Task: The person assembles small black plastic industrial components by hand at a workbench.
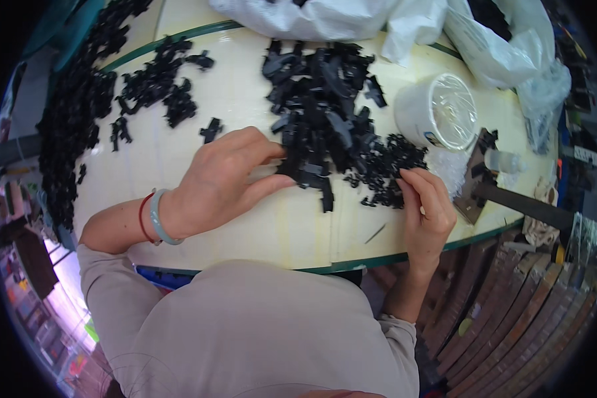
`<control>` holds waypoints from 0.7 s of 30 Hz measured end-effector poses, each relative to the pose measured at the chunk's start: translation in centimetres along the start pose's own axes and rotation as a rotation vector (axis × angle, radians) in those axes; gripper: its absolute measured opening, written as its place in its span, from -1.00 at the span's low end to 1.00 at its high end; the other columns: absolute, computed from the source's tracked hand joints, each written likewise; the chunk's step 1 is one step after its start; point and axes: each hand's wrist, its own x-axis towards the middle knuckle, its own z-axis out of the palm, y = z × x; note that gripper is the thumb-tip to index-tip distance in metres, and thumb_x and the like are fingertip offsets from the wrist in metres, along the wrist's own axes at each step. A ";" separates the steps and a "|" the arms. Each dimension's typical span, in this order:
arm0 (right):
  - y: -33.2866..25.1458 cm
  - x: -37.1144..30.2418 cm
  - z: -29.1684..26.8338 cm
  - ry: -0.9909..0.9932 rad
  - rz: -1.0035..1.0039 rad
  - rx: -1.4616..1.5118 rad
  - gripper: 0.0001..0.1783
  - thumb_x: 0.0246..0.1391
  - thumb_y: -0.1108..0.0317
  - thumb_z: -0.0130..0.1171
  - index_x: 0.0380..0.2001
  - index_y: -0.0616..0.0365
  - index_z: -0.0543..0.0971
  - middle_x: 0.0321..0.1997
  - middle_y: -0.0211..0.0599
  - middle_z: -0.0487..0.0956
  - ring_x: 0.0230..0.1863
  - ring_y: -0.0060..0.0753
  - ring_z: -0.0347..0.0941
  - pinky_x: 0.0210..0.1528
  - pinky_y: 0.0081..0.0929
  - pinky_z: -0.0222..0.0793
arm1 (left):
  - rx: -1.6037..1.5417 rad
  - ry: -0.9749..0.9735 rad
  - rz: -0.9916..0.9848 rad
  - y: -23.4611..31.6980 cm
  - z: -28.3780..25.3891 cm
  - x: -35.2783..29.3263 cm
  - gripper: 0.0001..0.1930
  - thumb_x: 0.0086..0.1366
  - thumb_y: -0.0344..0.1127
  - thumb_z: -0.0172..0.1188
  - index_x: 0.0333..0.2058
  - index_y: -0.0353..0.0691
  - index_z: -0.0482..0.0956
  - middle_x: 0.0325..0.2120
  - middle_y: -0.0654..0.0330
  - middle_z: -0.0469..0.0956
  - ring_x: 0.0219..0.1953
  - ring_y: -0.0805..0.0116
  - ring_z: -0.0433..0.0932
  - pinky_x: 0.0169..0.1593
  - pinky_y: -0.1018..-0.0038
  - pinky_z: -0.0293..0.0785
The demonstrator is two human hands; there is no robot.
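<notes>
My left hand (229, 174) is at the near left edge of a heap of black plastic parts (325, 99). Its thumb and fingertips close on a black plastic part (288, 164) there, partly hidden by the fingers. Beside that heap, on the right, lies a pile of much smaller black pieces (390, 162). The fingers of my right hand (428, 207) are bent together at this pile's right edge. Whatever lies between those fingertips is too small to make out.
A white tub (438, 111) with clear film lies tipped behind my right hand, near small clear pieces (448, 166). A metal tool with a dark bar (524, 204) stands at the right. White bags (312, 18) line the far side; more black parts (79, 113) lie left.
</notes>
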 end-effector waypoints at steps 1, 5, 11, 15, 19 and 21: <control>-0.1 -0.1 0.0 0.018 0.064 0.103 -0.76 -0.23 0.65 0.24 -0.38 0.26 0.56 -0.40 -0.20 0.52 -0.43 -0.32 0.46 -0.40 -0.51 0.37 | -0.019 -0.009 0.017 0.1 -0.1 0.0 -0.73 -0.07 -0.40 0.37 -0.38 -0.29 0.50 -0.52 0.21 0.42 -0.59 0.46 0.35 -0.54 0.61 0.30; -0.2 -0.5 -0.7 0.008 0.427 0.721 -0.79 -0.03 0.65 0.11 -0.26 0.32 0.55 -0.27 -0.25 0.49 -0.42 -0.60 0.44 -0.48 -0.72 0.33 | -0.181 -0.096 -0.131 0.0 -0.1 0.0 -0.78 -0.06 -0.47 0.34 -0.44 -0.34 0.47 -0.54 0.24 0.40 -0.64 0.52 0.24 -0.56 0.63 0.19; 0.6 -0.7 -0.3 0.048 0.572 0.948 -0.81 0.07 0.59 0.02 -0.22 0.38 0.49 -0.32 -0.24 0.49 -0.46 -0.58 0.46 -0.40 -0.68 0.45 | -0.307 -0.067 -0.039 -0.2 -0.4 0.5 -0.84 -0.07 -0.54 0.28 -0.46 -0.37 0.50 -0.50 0.17 0.51 -0.50 0.43 0.53 -0.46 0.62 0.46; 0.6 -0.7 -0.5 0.060 0.640 1.200 -0.81 0.09 0.55 0.02 -0.20 0.37 0.46 -0.44 -0.26 0.51 -0.46 -0.56 0.47 -0.39 -0.64 0.47 | -0.448 -0.192 -0.138 0.6 -0.7 0.1 -0.83 -0.04 -0.54 0.29 -0.41 -0.37 0.53 -0.51 0.18 0.54 -0.51 0.50 0.54 -0.42 0.66 0.48; 0.0 -0.7 -0.5 0.057 0.646 1.199 -0.82 0.07 0.55 0.05 -0.23 0.36 0.49 -0.42 -0.29 0.51 -0.47 -0.58 0.46 -0.41 -0.66 0.45 | -0.510 -0.249 -0.154 0.9 -0.7 0.3 -0.79 0.03 -0.50 0.27 -0.31 -0.35 0.54 -0.51 0.17 0.57 -0.48 0.53 0.56 -0.38 0.64 0.52; -0.4 -0.8 -0.5 0.074 0.551 0.675 -0.83 -0.01 0.57 0.14 -0.29 0.33 0.53 -0.39 -0.30 0.51 -0.50 -0.58 0.44 -0.46 -0.69 0.40 | -0.528 -0.256 -0.158 0.7 -0.5 0.3 -0.75 0.03 -0.48 0.28 -0.27 -0.33 0.53 -0.51 0.17 0.56 -0.48 0.54 0.55 -0.37 0.64 0.51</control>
